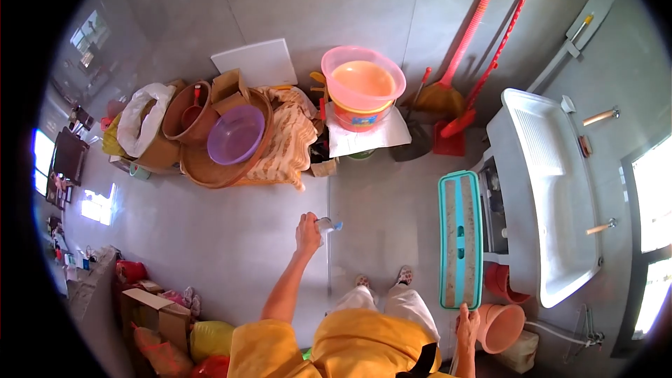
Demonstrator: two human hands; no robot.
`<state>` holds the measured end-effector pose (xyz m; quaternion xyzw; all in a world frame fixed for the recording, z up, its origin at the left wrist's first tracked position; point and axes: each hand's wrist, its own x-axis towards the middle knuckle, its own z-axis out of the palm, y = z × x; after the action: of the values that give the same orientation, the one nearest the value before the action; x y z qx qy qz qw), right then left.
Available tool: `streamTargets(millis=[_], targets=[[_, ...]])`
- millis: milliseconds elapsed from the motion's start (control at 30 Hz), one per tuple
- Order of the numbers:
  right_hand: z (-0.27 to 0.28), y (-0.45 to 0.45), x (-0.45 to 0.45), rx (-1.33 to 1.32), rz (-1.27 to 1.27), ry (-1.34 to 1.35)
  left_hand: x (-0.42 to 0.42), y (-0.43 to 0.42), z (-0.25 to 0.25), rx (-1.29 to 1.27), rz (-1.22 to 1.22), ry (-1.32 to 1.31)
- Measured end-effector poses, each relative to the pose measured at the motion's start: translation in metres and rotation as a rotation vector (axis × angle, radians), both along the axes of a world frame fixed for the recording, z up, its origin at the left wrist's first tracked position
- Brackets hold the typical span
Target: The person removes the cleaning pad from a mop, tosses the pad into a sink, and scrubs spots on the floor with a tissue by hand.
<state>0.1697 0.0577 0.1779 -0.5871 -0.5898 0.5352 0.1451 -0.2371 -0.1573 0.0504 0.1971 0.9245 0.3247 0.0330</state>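
My left hand [306, 235] is out in front over the floor, fingers wrapped round a small whitish bottle [324, 225] with a blue tip pointing right. Much of that bottle is hidden in the fist. Low on the right, my right hand [467, 322] is closed at the near end of what looks like a flat mop [460, 203]. The mop has a long turquoise frame, a turquoise middle strip with dark slots, and greyish pads on both sides. Its long side runs beside the sink. The exact grip is partly hidden.
A white sink [560, 210] lines the right wall, pink buckets [501, 325] below it. A broom [465, 49] and red dustpan [449, 138] stand at the back wall. Basins [364, 80], a purple bowl [236, 134] and boxes [173, 322] sit back and left.
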Motion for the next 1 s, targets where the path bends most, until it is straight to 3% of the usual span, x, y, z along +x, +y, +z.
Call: streamTargets(millis=[233, 400, 533, 633, 1000], targets=[[0.015, 0.009, 0.018, 0.037, -0.135, 0.113, 0.004, 0.019, 0.002, -0.030, -0.034, -0.013], [0.036, 0.033, 0.039, 0.137, -0.217, 0.039, 0.005, 0.036, -0.032, 0.068, -0.076, 0.037], [0.058, 0.052, 0.072, 0.204, -0.342, 0.046, 0.006, 0.048, -0.058, -0.014, -0.209, 0.073], [0.071, 0.068, 0.115, 0.300, -0.440, 0.047, 0.031, 0.081, -0.031, -0.058, -0.217, -0.024], [0.128, 0.145, 0.284, 0.693, -1.020, 0.383, 0.065, 0.208, -0.045, -0.168, -0.255, 0.056]])
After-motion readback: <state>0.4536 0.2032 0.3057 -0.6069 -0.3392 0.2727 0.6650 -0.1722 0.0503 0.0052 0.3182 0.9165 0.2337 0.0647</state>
